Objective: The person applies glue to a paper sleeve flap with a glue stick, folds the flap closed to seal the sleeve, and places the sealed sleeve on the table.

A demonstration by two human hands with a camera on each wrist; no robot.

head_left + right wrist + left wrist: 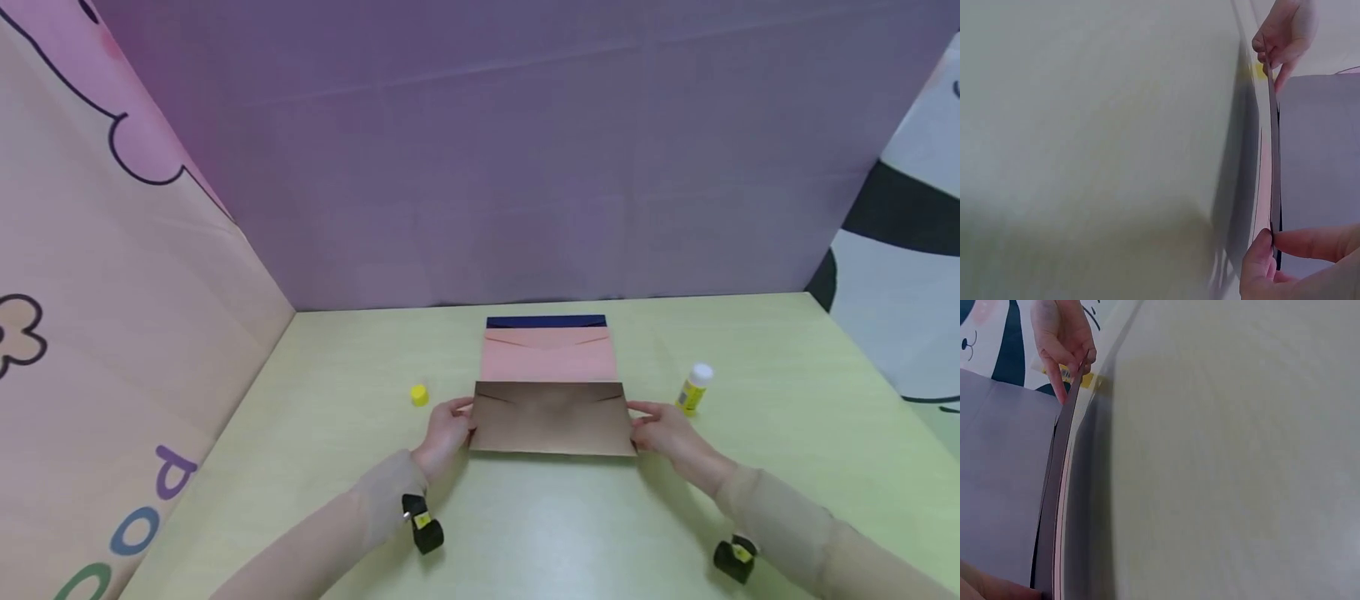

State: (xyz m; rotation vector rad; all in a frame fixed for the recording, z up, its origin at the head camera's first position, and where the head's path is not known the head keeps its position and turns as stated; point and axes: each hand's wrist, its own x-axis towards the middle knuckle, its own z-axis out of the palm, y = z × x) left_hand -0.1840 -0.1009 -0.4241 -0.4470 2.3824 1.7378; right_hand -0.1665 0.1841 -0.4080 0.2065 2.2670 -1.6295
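Observation:
A brown envelope (553, 421) is held between both hands, one at each short side, just above the table. My left hand (446, 433) pinches its left edge. At the right edge, the thumb and fingers of my right hand (671, 437) pinch the paper, as the right wrist view shows up close. Behind it lies a pink envelope (549, 354), its lower part hidden by the brown one. Farther back a dark blue envelope (546, 321) shows only as a strip. Seen edge-on in the left wrist view, the brown envelope (1054, 500) hangs over its own shadow.
A glue stick (694, 389) with a white end stands just beyond the right hand. Left of the envelopes sits a yellow cap (419, 395). The pale green table (360, 358) meets a purple backdrop (480, 167) at its far edge.

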